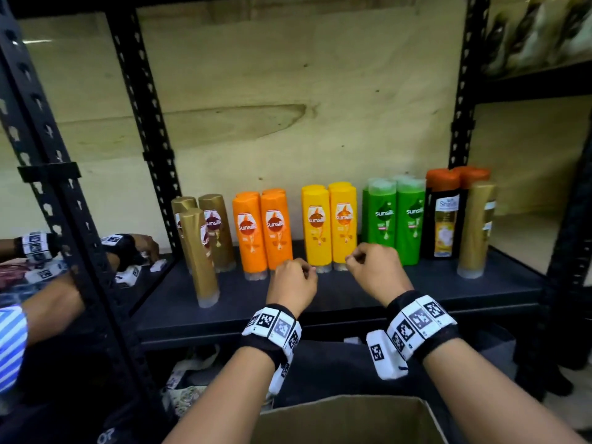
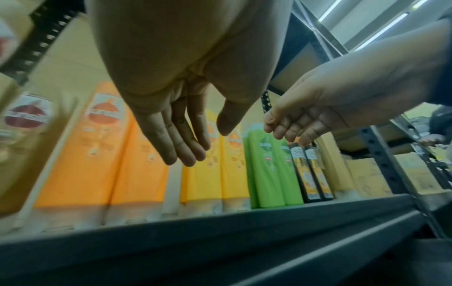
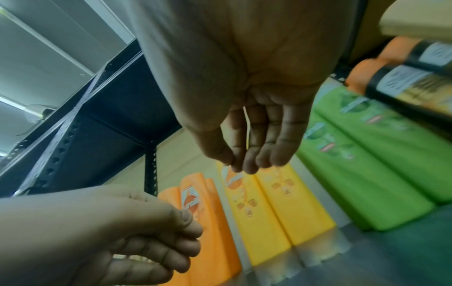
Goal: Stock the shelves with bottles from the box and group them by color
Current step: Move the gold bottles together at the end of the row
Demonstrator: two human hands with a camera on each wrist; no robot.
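Observation:
On the dark shelf board (image 1: 352, 293) bottles stand upright in colour groups: gold (image 1: 217, 232), orange (image 1: 261, 232), yellow (image 1: 330, 225), green (image 1: 395, 219) and black with orange caps (image 1: 445, 219). One gold bottle (image 1: 200, 257) stands forward at the left, and another gold bottle (image 1: 475, 229) stands alone at the far right. My left hand (image 1: 301, 270) hovers before the orange and yellow bottles, loosely curled and holding nothing (image 2: 208, 143). My right hand (image 1: 355, 257) hangs in front of the yellow and green bottles, fingers relaxed and holding nothing (image 3: 240, 162). The cardboard box (image 1: 346, 418) sits below my forearms, its inside hidden.
Black perforated posts (image 1: 150, 139) (image 1: 461, 91) frame the bay. Another person's arms (image 1: 48, 299) with tagged wristbands reach into the bay on the left. Packets (image 1: 538, 33) fill the upper right shelf. A strip of bare shelf board runs in front of the bottles.

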